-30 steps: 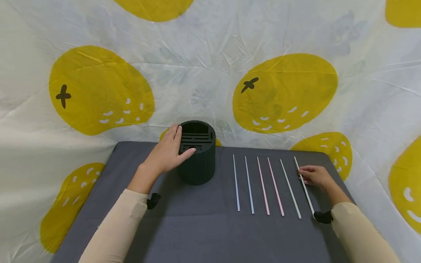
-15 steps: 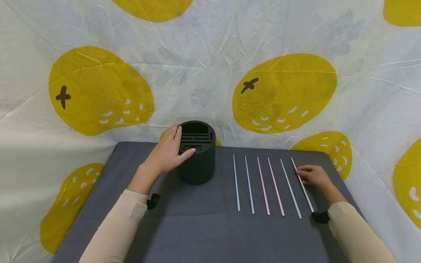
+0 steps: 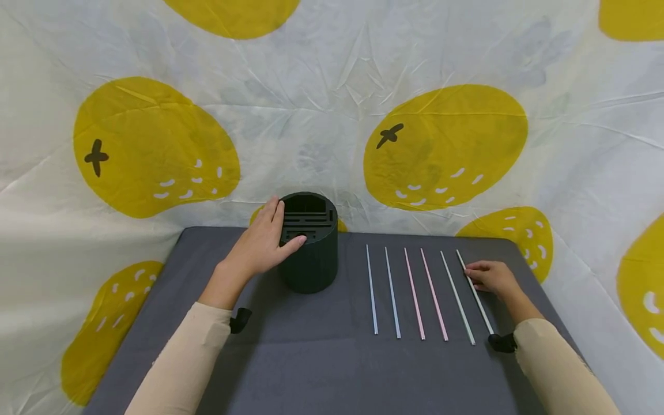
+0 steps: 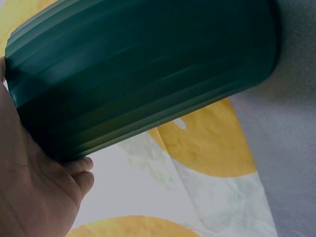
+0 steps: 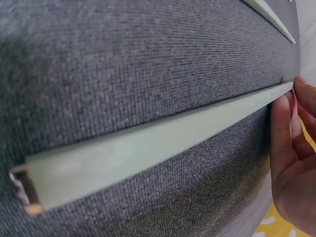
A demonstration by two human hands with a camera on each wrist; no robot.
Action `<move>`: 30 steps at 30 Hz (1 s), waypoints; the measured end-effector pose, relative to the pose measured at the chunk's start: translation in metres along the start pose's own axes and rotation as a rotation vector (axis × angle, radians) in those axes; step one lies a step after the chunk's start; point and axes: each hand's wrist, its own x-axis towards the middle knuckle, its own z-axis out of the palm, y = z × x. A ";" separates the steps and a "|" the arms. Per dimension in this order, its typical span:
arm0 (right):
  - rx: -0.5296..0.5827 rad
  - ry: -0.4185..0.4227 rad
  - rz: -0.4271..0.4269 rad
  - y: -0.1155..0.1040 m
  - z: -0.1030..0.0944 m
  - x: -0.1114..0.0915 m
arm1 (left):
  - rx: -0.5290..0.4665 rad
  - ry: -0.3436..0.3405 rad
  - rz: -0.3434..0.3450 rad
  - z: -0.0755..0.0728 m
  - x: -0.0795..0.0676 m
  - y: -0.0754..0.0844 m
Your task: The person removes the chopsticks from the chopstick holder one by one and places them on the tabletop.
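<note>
A dark green round knife block point(image 3: 308, 268) with slots in its top stands at the back of the table. My left hand point(image 3: 257, 241) rests on its left upper rim, fingers straight and thumb over the front edge. In the left wrist view the palm lies against the block's ribbed top end point(image 4: 44, 118). At the right, my right hand point(image 3: 497, 279) pinches a pale green chopstick point(image 3: 478, 300) between thumb and fingers, near its far half. The right wrist view shows this chopstick's square body point(image 5: 133, 148), its near end metallic, lying close along the cloth.
Left of the held chopstick lie another green chopstick point(image 3: 457, 298), two pink chopsticks point(image 3: 433, 294) and two blue chopsticks point(image 3: 392, 294), roughly parallel. A dark grey cloth point(image 3: 311, 369) covers the table. A white curtain point(image 3: 311, 138) with yellow fruit prints hangs behind.
My right hand has shifted slightly left with the green chopstick, bringing it nearer to and more in line with the other green one. The left hand stays on the knife block.
</note>
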 end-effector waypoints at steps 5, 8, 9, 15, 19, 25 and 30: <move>0.040 0.000 -0.007 0.000 0.002 0.001 | -0.003 -0.005 -0.001 -0.001 -0.001 0.000; 0.054 0.003 -0.002 0.000 0.002 0.000 | -0.006 -0.006 0.003 -0.002 -0.001 0.000; 0.054 0.005 0.001 0.000 0.002 0.000 | -0.007 -0.007 0.002 -0.001 -0.001 0.000; 0.001 0.019 -0.013 0.000 0.005 -0.002 | -0.007 0.002 0.000 -0.001 -0.001 -0.001; -0.050 0.038 -0.047 -0.001 0.007 -0.002 | -0.010 0.002 0.000 -0.001 -0.001 0.000; -0.066 0.046 -0.058 0.002 0.008 -0.001 | -0.024 -0.001 0.002 -0.001 -0.001 0.000; -0.056 0.050 -0.062 -0.001 0.000 -0.003 | -0.045 0.007 0.000 0.002 0.001 -0.001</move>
